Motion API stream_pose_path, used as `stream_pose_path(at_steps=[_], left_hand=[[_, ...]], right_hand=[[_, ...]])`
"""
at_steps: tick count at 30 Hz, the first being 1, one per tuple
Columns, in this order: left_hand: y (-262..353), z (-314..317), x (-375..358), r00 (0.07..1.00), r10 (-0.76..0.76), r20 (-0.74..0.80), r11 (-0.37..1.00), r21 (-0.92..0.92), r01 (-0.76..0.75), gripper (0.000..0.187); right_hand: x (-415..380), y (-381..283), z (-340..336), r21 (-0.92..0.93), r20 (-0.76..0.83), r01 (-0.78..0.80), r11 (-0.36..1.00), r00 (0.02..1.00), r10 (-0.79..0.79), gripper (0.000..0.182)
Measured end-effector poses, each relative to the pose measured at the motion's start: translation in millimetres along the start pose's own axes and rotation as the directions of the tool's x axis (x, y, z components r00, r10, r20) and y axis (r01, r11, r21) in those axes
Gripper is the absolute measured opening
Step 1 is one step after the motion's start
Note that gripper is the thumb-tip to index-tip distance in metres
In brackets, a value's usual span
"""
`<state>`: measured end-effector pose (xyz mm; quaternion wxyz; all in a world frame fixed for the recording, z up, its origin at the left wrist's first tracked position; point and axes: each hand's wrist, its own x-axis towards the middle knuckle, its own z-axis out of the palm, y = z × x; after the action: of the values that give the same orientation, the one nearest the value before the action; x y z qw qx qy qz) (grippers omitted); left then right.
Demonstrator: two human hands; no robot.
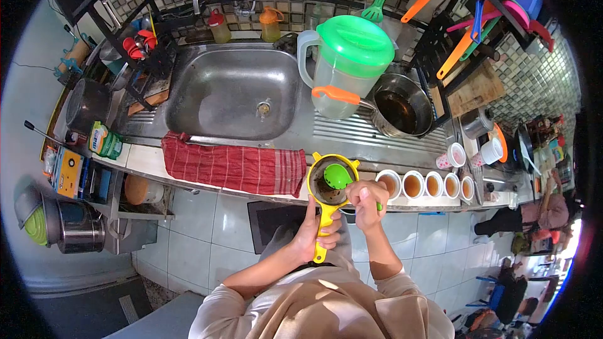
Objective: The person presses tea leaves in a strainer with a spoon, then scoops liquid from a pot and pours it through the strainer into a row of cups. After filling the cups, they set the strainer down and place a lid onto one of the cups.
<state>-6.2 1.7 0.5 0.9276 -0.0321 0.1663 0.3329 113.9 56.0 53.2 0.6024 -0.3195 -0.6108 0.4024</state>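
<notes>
My left hand is wrapped round the handle of a yellow strainer, holding it in front of the counter edge. Dark wet residue, like tea leaves, lies on the strainer's mesh. In my right hand is a green spoon, its round bowl resting over the mesh and its handle end poking out past my fist. Just right of the strainer stands a row of several white cups filled with brown liquid.
Behind the cups are a saucepan with dark liquid and a green-lidded pitcher. A red checked cloth lies before the steel sink. Two stacks of paper cups stand at the right. Further right is another person.
</notes>
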Motion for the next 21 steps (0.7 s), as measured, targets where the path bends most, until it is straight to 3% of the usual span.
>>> stream_pose_path(at_steps=[7, 9, 12, 21], left_hand=[[-1, 3, 0, 0.999, 0.015, -0.035, 1.0, 0.022, -0.015, 0.063], [-1, 3, 0, 0.999, 0.024, -0.035, 1.0, 0.018, -0.023, 0.063], [-2, 2, 2, 1.0, 0.02, -0.018, 1.0, 0.006, -0.02, 0.063], [-3, 5, 0, 0.997, 0.042, -0.064, 0.997, 0.068, -0.038, 0.062]], right_hand=[[-5, 7, 6, 0.043, -0.053, 0.127, 0.991, 0.991, -0.124, 0.046], [-6, 8, 6, 0.08, -0.096, 0.299, 0.951, 0.952, -0.291, 0.049], [-2, 0, 5, 0.12, -0.074, 0.415, 0.902, 0.91, -0.409, 0.051], [-16, -3, 6, 0.2, 0.042, 0.316, 0.927, 0.943, -0.33, 0.052]])
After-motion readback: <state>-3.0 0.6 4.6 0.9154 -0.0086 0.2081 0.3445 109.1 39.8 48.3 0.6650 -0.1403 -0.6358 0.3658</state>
